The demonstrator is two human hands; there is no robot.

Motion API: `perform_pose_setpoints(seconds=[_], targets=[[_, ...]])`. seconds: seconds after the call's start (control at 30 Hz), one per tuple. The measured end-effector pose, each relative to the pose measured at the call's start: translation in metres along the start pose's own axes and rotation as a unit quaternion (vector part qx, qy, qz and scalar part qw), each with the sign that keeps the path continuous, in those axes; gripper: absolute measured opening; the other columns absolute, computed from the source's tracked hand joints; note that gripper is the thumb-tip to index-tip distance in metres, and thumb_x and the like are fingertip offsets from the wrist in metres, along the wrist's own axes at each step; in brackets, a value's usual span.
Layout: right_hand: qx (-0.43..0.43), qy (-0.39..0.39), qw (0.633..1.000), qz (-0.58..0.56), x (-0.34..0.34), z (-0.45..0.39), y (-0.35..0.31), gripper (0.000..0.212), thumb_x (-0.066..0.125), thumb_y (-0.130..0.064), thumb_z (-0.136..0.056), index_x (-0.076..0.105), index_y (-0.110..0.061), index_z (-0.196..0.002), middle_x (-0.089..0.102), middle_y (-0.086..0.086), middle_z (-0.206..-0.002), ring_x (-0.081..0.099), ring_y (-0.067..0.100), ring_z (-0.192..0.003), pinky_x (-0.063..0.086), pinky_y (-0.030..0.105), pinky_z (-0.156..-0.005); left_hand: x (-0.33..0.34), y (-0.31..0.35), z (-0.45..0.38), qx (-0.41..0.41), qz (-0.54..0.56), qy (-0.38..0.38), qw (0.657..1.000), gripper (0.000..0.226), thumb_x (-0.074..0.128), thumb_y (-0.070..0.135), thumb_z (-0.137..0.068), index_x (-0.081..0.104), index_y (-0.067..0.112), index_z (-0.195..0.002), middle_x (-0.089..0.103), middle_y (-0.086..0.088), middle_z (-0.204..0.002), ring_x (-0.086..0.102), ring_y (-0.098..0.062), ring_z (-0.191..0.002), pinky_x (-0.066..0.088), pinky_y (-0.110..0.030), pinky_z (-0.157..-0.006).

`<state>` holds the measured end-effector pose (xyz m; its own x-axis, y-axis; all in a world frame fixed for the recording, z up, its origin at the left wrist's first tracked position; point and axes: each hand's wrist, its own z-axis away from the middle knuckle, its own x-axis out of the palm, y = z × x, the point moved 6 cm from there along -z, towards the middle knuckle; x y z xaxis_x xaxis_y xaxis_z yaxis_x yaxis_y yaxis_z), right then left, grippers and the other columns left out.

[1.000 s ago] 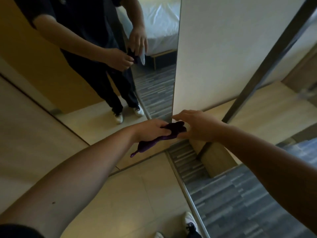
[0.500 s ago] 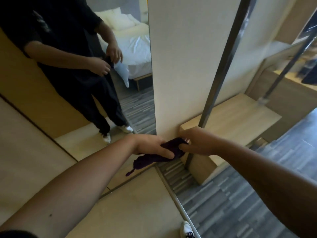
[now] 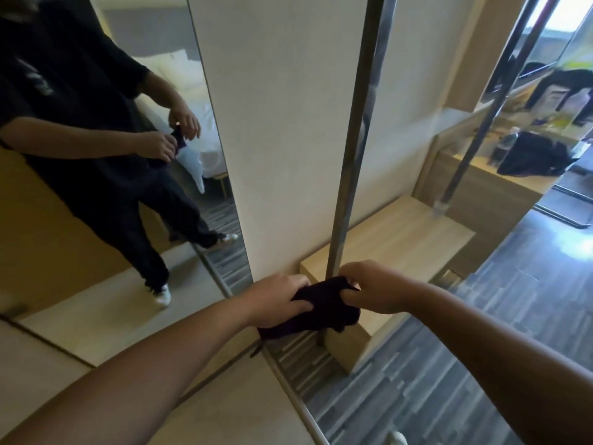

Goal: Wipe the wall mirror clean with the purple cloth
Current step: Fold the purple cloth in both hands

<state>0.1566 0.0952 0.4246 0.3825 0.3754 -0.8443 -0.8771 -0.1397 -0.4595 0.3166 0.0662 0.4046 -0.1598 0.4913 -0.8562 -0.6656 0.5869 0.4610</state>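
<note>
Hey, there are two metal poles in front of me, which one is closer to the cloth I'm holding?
The nearer metal pole, rising just behind the purple cloth that both hands grip. The other pole stands farther right, by the desk.

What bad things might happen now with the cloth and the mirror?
The purple cloth is bunched between the left hand and right hand; wiping with a wad might leave streaks. One end dangles, so it might slip out. The wall mirror reaches the floor, so the low part may get skipped.

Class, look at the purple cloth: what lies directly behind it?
Behind the purple cloth, a metal pole meets a low wooden bench; the cloth covers the pole's base, so that joint is hidden.
</note>
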Motion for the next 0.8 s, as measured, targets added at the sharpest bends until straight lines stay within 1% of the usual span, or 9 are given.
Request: perform_pose_setpoints(seconds=[0.1,0.17,0.2,0.3,0.43,0.57,0.67,0.73,0.8], targets=[[-0.014,-0.029,0.999,0.041,-0.011,-0.007,0.025,0.034,0.067,-0.04,-0.088,0.055,-0.023,-0.115,0.064,-0.005,-0.103,0.062,0.014,-0.09,0.052,0.026,-0.078,0.0,0.014,-0.039,0.001,-0.019,-0.024,1.0,0.009,0.054,0.04,-0.101,0.053,0.031,-0.1,0.054,0.014,-0.088,0.052,-0.004,-0.079,0.039,-0.023,-0.063],[-0.015,-0.047,0.996,0.081,-0.017,-0.014,0.045,0.057,0.071,-0.045,-0.084,0.045,-0.025,-0.13,0.063,-0.005,-0.113,0.061,0.017,-0.098,0.051,0.029,-0.08,0.001,0.023,-0.069,-0.012,-0.031,-0.032,0.999,0.019,0.053,0.044,-0.1,0.057,0.026,-0.108,0.057,0.009,-0.096,0.055,-0.01,-0.085,0.044,-0.029,-0.069],[-0.019,-0.052,0.992,0.112,-0.022,-0.018,0.057,0.06,0.071,-0.044,-0.084,0.042,-0.025,-0.133,0.063,-0.003,-0.113,0.061,0.018,-0.099,0.047,0.028,-0.079,0.003,0.027,-0.085,-0.019,-0.036,-0.037,0.998,0.025,0.053,0.046,-0.1,0.058,0.025,-0.113,0.059,0.008,-0.1,0.056,-0.012,-0.089,0.047,-0.032,-0.073],[-0.047,-0.057,0.983,0.17,-0.043,-0.027,0.101,0.039,0.063,-0.041,-0.092,0.05,-0.024,-0.124,0.061,-0.005,-0.1,0.058,0.016,-0.089,0.04,0.026,-0.074,0.006,0.046,-0.135,-0.024,-0.04,-0.055,0.997,0.028,0.053,0.049,-0.099,0.061,0.027,-0.114,0.062,0.006,-0.103,0.058,-0.012,-0.092,0.051,-0.035,-0.08],[-0.056,-0.091,0.981,0.164,-0.069,-0.035,0.176,0.019,0.055,-0.04,-0.096,0.059,-0.025,-0.106,0.065,-0.004,-0.095,0.06,0.015,-0.084,0.045,0.027,-0.069,0.013,0.072,-0.192,-0.022,-0.043,-0.062,0.997,0.023,0.058,0.045,-0.097,0.06,0.028,-0.113,0.061,0.007,-0.104,0.058,-0.011,-0.093,0.053,-0.035,-0.083],[-0.082,-0.131,0.973,0.174,-0.077,-0.041,0.23,0.022,0.055,-0.038,-0.097,0.067,-0.022,-0.105,0.053,-0.003,-0.104,0.055,0.013,-0.084,0.044,0.026,-0.071,0.04,0.083,-0.231,-0.028,-0.038,-0.073,0.996,0.024,0.061,0.039,-0.096,0.054,0.031,-0.118,0.061,0.009,-0.108,0.058,-0.009,-0.095,0.052,-0.029,-0.079],[-0.074,-0.174,0.967,0.168,-0.066,-0.044,0.265,0.025,0.052,-0.037,-0.099,0.068,-0.019,-0.105,0.061,-0.001,-0.1,0.06,0.017,-0.087,0.049,0.032,-0.077,0.065,0.082,-0.247,-0.033,-0.017,-0.094,0.995,0.026,0.062,0.034,-0.096,0.054,0.028,-0.12,0.062,0.006,-0.111,0.059,-0.011,-0.097,0.052,-0.032,-0.082],[-0.06,-0.203,0.965,0.158,-0.053,-0.046,0.286,0.025,0.05,-0.035,-0.1,0.067,-0.02,-0.109,0.066,0.0,-0.099,0.062,0.019,-0.09,0.046,0.031,-0.076,0.083,0.077,-0.251,-0.034,0.001,-0.108,0.994,0.023,0.062,0.031,-0.096,0.054,0.029,-0.117,0.062,0.006,-0.111,0.059,-0.011,-0.098,0.052,-0.033,-0.082],[-0.051,-0.226,0.963,0.139,-0.037,-0.046,0.299,0.025,0.049,-0.033,-0.101,0.065,-0.019,-0.115,0.067,0.001,-0.105,0.061,0.019,-0.094,0.042,0.029,-0.076,0.1,0.073,-0.251,-0.031,0.013,-0.113,0.993,0.018,0.061,0.027,-0.097,0.054,0.029,-0.113,0.061,0.006,-0.112,0.057,-0.01,-0.098,0.046,-0.028,-0.078]])
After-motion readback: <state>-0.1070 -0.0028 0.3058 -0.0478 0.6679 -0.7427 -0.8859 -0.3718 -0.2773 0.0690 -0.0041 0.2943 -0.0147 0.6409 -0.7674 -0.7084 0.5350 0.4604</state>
